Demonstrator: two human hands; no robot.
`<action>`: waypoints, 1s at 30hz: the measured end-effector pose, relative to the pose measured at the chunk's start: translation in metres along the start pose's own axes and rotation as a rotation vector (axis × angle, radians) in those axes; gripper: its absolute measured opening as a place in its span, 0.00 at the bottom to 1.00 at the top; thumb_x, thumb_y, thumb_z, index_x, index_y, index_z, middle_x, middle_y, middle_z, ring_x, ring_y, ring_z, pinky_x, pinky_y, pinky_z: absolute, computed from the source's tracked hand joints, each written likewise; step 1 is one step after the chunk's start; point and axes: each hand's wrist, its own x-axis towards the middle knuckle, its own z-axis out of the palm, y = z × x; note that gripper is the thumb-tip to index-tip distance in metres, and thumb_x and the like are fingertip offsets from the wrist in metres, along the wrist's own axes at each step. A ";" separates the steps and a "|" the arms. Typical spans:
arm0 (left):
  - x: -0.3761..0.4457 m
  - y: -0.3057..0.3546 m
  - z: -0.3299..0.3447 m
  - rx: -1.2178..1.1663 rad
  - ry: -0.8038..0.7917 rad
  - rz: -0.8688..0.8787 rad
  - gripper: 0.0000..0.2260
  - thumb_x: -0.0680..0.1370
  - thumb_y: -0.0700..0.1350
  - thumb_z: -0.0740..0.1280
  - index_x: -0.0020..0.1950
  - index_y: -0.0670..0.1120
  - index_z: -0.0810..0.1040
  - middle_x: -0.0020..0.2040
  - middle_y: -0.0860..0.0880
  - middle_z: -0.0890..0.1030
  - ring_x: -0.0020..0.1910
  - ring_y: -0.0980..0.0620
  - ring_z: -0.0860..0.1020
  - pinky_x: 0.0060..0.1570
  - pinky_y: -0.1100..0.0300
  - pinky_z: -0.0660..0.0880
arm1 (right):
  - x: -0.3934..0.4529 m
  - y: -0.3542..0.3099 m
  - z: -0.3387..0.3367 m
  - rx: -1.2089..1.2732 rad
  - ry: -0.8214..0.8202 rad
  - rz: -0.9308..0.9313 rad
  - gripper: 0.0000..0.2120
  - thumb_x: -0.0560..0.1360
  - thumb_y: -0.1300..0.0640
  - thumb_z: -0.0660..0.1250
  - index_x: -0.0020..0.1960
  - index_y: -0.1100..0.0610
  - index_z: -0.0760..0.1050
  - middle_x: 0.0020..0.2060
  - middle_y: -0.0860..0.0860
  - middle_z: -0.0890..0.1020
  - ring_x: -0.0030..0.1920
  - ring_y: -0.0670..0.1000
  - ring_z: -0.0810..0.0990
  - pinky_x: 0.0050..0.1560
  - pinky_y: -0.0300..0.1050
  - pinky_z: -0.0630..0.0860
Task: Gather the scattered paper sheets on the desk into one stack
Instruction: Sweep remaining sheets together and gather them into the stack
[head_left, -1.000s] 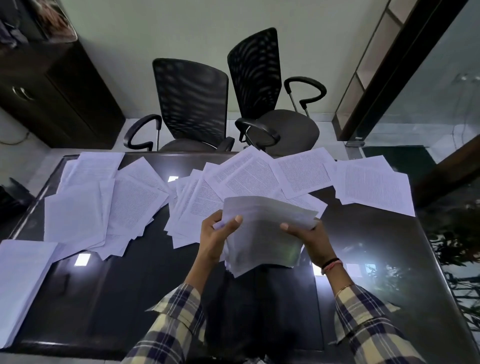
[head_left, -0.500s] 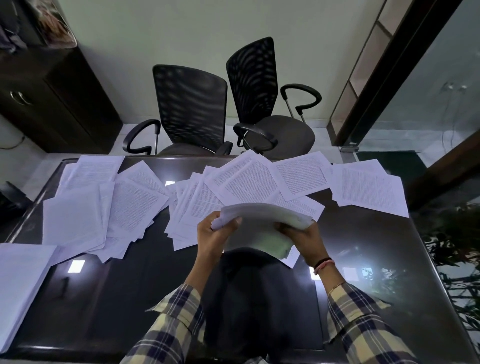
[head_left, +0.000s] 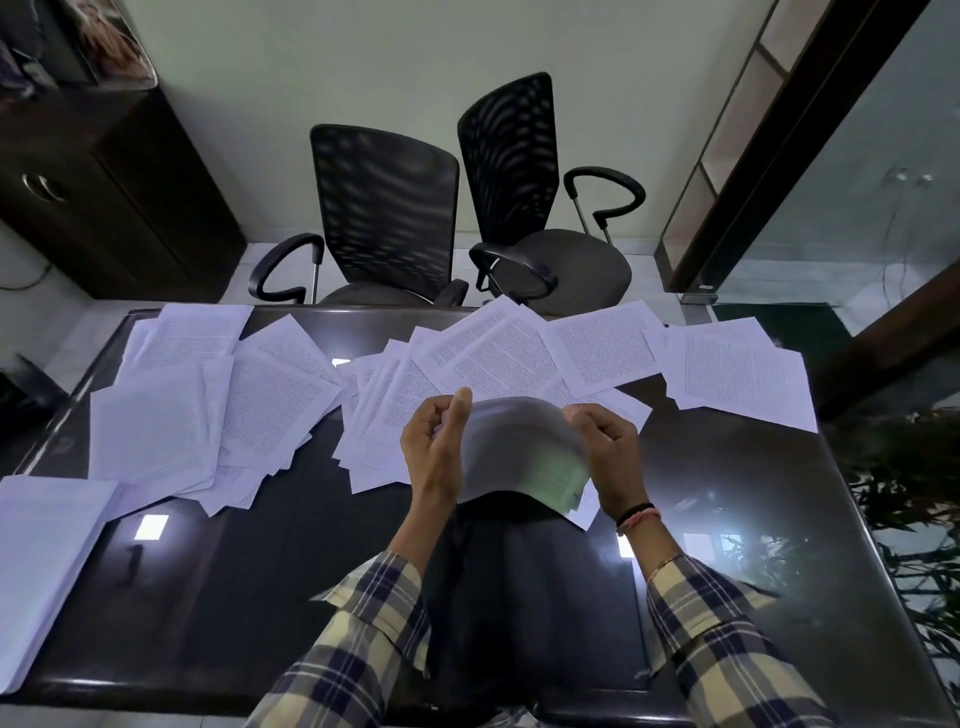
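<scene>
Where the plaid sleeves (head_left: 363, 639) enter at the near edge: two forearms reach forward over the dark glossy bench (head_left: 234, 597).
Left hand (head_left: 434, 457): curled onto the left edge of a held bundle of sheets (head_left: 514, 447), thumb raised along its top corner.
Right hand (head_left: 608, 452): fingers folded over the bundle's right edge, a thread band at the wrist.
Held bundle: white paper, bowed upward into an arch between the two hands and lifted off the bench, its near edges fanned and uneven, with a greenish tint on the lower right.
Near-left stack (head_left: 41, 561): plain white sheets, overhanging the bench's left edge.
Middle spread (head_left: 441, 374): printed pages in dense text, overlapping at slanted angles just beyond the hands.
Left spread (head_left: 208, 410): more overlapped pages, some blank side up.
Far-right sheets (head_left: 737, 374): a few printed pages lying nearly squared, apart from the middle spread.
Beyond the bench: two black mesh chairs (head_left: 384, 208).
</scene>
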 end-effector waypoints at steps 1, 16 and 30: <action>0.001 0.001 0.001 0.017 0.007 -0.003 0.11 0.79 0.46 0.73 0.39 0.43 0.79 0.33 0.52 0.74 0.34 0.56 0.69 0.36 0.63 0.70 | 0.001 0.002 0.000 -0.027 -0.001 -0.012 0.09 0.79 0.65 0.68 0.40 0.63 0.81 0.37 0.53 0.83 0.42 0.49 0.78 0.48 0.45 0.76; 0.010 -0.025 -0.002 0.128 -0.078 -0.140 0.13 0.80 0.52 0.69 0.44 0.44 0.83 0.43 0.44 0.84 0.45 0.49 0.80 0.51 0.50 0.78 | 0.005 0.003 -0.001 -0.098 0.012 0.019 0.10 0.78 0.57 0.72 0.42 0.62 0.81 0.38 0.53 0.83 0.40 0.46 0.78 0.43 0.36 0.76; 0.022 -0.038 -0.026 0.738 -0.382 0.107 0.07 0.77 0.42 0.74 0.38 0.45 0.82 0.35 0.50 0.82 0.35 0.49 0.78 0.38 0.54 0.76 | 0.046 -0.032 -0.041 -0.745 -0.406 -0.108 0.20 0.67 0.43 0.81 0.57 0.47 0.83 0.51 0.42 0.85 0.55 0.42 0.81 0.59 0.36 0.77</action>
